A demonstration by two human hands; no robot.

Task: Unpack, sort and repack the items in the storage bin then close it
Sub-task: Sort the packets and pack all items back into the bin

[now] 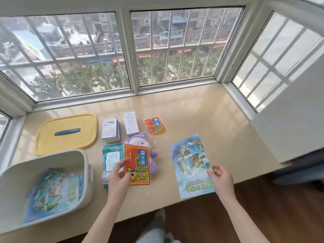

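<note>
Evidently the sorting is midway. The left hand [119, 176] pinches an orange packet [137, 163] by its left edge, holding it over the purple plush toy [141, 139] and just beside the green wet-wipes pack [112, 156]. The right hand [221, 176] has its fingers curled on the right edge of a blue map leaflet [191, 163].

The storage bin [85, 156] stands open at the near left of the stone sill [219, 116], with more map leaflets [52, 190] lying in it. Its yellow lid [66, 135] lies flat just beyond it.

To my eye like goes with like. The held packet belongs with the second orange packet [155, 127] near the window, or the leaflet joins its fellows in the bin. Either way, I would carry one thing at a time and lay each flat, leaflets at the bottom and bulky things on top, so the lid can seat later.

The leaflet's near edge sits right at the sill's front edge, perhaps slightly over it, so a loose grip could drop it to the floor. The two small boxes [111, 131] crowd the middle. Bare stone shows right of the leaflet and toward the glass, which gives room to stage piles.
</note>
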